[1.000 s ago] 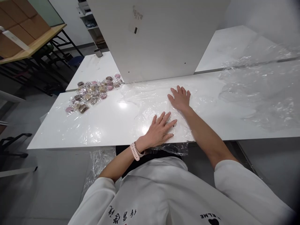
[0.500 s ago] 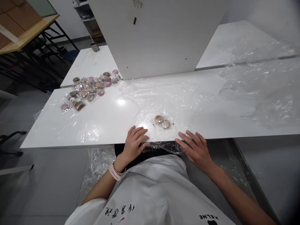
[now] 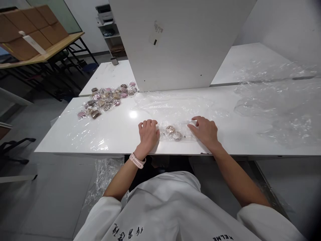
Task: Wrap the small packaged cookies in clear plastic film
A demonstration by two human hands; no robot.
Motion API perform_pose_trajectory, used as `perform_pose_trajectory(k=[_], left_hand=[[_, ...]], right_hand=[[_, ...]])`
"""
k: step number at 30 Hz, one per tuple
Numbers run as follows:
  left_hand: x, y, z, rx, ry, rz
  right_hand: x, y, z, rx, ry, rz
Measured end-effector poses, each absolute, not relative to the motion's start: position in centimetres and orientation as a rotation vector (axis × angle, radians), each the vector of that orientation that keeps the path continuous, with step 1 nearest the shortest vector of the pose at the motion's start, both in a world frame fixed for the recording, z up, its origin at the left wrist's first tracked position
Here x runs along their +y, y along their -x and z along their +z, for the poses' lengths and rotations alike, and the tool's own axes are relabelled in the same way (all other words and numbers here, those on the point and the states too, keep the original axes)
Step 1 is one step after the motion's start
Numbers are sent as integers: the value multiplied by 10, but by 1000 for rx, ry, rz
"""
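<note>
Two round wrapped pieces that look like cookies or small cakes, one golden brown [image 3: 170, 130] and one greyish [image 3: 177, 135], lie side by side near the table's front edge, under clear plastic film [image 3: 185, 130]. At their left, my left hand [image 3: 148, 136] rests with curled fingers closed on the film's edge. My right hand [image 3: 207, 132] is on the other side, thumb and forefinger curved around the film's right end, a small gap showing between their tips. The film stretches between both hands, wrinkled over the pieces.
Several wrapped pink and brown pieces [image 3: 106, 99] lie in a cluster at the table's left. More loose film [image 3: 283, 107] covers the right side. A white upright panel [image 3: 180, 50] stands behind. A small grey cup [image 3: 114, 61] sits at the far left.
Both hands have moved up from the table's front edge onto the tabletop. The film that hung over the edge is now folded over the two pieces. The view has shifted slightly.
</note>
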State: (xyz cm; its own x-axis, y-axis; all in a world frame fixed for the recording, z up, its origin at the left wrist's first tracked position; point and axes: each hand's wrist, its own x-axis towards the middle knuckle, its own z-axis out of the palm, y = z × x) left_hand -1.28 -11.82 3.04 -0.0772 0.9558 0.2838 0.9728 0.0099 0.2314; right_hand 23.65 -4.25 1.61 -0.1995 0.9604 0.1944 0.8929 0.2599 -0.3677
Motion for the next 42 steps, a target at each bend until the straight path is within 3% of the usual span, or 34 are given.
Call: perform_pose_trajectory(k=[4, 7, 10, 17, 24, 27, 30, 34, 37, 42], left_hand=[[-144, 1, 31, -1761, 2319, -860], [-148, -5, 23, -1451, 2791, -809], [-135, -1, 12, -1436, 2992, -745], [-86, 17, 26, -1888, 2942, -988], [-8, 8, 28, -2342, 2574, -669], [16, 11, 26, -2429, 2467, -473], [15, 12, 31, -2410, 2299, -389], [-30, 3, 37, -1963, 2205, -584], [-61, -3, 29, -1668, 2404, -588], [-48, 14, 10, -2011, 2518, -541]], right_hand=[[-74, -248, 22, -2146, 1341, 81], [-87, -249, 19, -2408, 943, 332], [-77, -247, 4, -2577, 763, 508], [-32, -235, 0, -2333, 1077, 714], [15, -214, 13, -1865, 1414, 1237], [26, -209, 12, -1907, 1548, 1148], [24, -208, 6, -1989, 1619, 689], [12, -212, -2, -2076, 1297, 214], [9, -213, -5, -2313, 1044, 298], [16, -212, -9, -2428, 1004, 526]])
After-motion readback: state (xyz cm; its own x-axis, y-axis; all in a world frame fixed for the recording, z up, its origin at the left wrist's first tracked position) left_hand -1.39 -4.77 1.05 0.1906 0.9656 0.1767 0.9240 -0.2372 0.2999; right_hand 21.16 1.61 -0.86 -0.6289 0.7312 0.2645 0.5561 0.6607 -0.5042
